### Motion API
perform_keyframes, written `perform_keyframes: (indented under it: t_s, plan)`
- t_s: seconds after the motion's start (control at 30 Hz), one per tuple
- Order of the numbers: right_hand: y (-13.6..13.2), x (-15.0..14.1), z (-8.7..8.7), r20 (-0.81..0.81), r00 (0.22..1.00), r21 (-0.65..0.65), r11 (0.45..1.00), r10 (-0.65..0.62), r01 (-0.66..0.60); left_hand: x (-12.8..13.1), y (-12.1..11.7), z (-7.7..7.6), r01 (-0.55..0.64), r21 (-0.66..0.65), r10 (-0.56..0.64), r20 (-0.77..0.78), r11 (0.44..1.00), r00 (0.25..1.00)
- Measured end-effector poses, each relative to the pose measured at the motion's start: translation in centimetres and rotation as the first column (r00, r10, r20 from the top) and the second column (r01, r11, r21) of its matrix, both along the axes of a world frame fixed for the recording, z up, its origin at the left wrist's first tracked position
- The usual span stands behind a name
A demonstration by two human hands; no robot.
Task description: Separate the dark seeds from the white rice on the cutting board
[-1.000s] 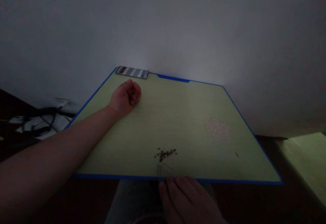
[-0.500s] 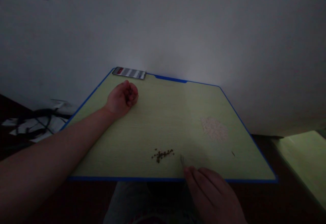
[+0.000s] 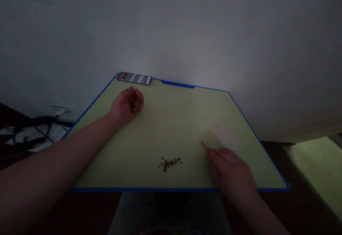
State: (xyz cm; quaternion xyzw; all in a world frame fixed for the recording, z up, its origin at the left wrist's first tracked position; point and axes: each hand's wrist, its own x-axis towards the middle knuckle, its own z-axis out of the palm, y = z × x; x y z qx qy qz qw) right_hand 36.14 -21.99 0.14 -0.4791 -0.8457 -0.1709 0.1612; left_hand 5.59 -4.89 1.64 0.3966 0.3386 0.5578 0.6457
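My right hand (image 3: 231, 172) pinches thin tweezers (image 3: 203, 144) over the board, their tip pointing up and left. Just beyond the fingers lies a pale pile of small grains (image 3: 223, 135), partly behind the hand. To the left, near the front edge, several small dark brown beads or seeds (image 3: 169, 163) lie in a loose cluster, too small to name surely. My left hand (image 3: 127, 103) rests on the far left of the board, its fingers curled into a loose fist with nothing visible in them.
The light yellow-green board (image 3: 165, 121) has a blue rim. A phone (image 3: 134, 78) with a lit screen lies at its far left corner, by the wall (image 3: 171, 32). Dark cables (image 3: 42, 128) lie low at left, and a yellowish surface (image 3: 317, 167) stands at right.
My right hand has moved away from the dark cluster, forward and right towards the pale pile, with the tweezers still in it. My left hand has stayed put.
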Motion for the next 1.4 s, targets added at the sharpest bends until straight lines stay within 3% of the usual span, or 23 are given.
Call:
perform_keyframes:
  t_s: [0.13,0.27,0.37,0.53,0.73,0.9,1.07,1.17,1.27,1.4]
  plan:
    - [1.2,1.1,1.2,-0.046,0.997,0.052,0.997,-0.059,0.061,0.0,0.0,0.0,-0.001,-0.002,0.001,0.001,1.0,1.0]
    - [-0.6,-0.4,2.2,-0.079,0.984,0.045,0.987,0.158,-0.155,0.0,0.0,0.0,0.0,0.0,0.0,-0.005,1.0,1.0]
    - [-2.3,-1.7,1.8,-0.134,0.96,0.019,0.969,0.247,-0.247,0.0,0.0,0.1,-0.003,0.005,0.003,-0.006,1.0,1.0]
    - [-3.1,-3.4,0.4,-0.153,0.945,-0.015,0.955,0.291,-0.296,0.1,0.0,0.1,0.001,0.0,-0.001,-0.002,1.0,1.0]
    - [-1.5,-4.5,-0.1,-0.022,0.99,-0.013,0.99,0.138,-0.138,0.0,0.0,0.0,-0.008,0.006,0.008,-0.006,1.0,1.0]
    - [1.4,-1.7,0.0,0.087,0.986,-0.025,0.989,-0.143,0.146,0.0,0.0,0.0,0.001,0.007,-0.001,-0.007,1.0,1.0]
    - [3.2,1.0,2.0,-0.064,0.95,-0.001,0.952,-0.305,0.306,0.0,0.0,0.0,0.007,0.02,-0.006,-0.013,1.0,1.0]
    - [3.7,1.4,4.2,-0.188,0.931,-0.037,0.95,-0.312,0.311,0.0,0.0,0.0,0.004,0.024,-0.004,-0.014,1.0,1.0]
    - [3.3,1.0,5.9,-0.308,0.916,-0.097,0.967,-0.255,0.237,-0.1,0.0,-0.1,0.001,0.015,-0.001,-0.012,1.0,1.0]
    - [1.6,-0.2,6.0,-0.499,0.833,-0.3,0.95,-0.239,0.093,-0.1,0.1,-0.2,0.004,0.021,-0.004,-0.007,1.0,1.0]
